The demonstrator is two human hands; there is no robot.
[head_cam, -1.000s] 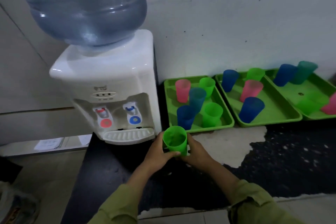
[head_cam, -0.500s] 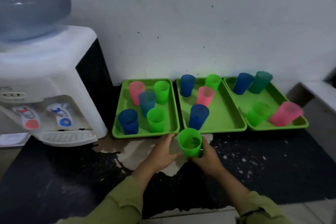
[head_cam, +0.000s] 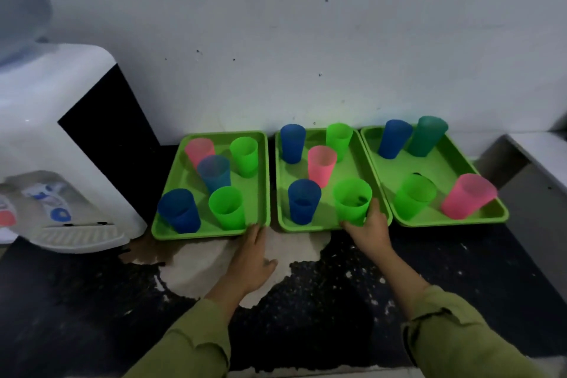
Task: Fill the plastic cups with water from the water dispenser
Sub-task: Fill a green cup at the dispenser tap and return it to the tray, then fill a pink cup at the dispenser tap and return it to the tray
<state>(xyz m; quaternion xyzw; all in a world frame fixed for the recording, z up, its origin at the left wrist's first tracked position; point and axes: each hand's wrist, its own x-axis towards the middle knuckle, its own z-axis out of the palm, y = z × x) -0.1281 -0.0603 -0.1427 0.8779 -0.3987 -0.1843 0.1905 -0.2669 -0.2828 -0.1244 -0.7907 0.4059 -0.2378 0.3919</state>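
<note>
A green cup [head_cam: 352,200] stands at the front right corner of the middle green tray [head_cam: 346,166], and my right hand [head_cam: 369,232] wraps its lower side. My left hand [head_cam: 252,258] lies flat and empty on the counter, its fingertips at the front edge of the left tray [head_cam: 184,172]. Several pink, blue and green cups stand in the left, middle and right tray [head_cam: 445,169]. The white water dispenser [head_cam: 55,144] stands at the far left with its red tap [head_cam: 6,218], blue tap [head_cam: 59,213] and drip grille [head_cam: 76,235].
The counter [head_cam: 337,294] is black with a worn pale patch in front of the trays. A white wall runs close behind the trays. A grey ledge [head_cam: 534,163] steps up at the far right. The counter's front edge lies just below my sleeves.
The green cup went from in front of the dispenser rightward, then into the middle tray. My left hand let go of it and now rests on the counter. My view swung right.
</note>
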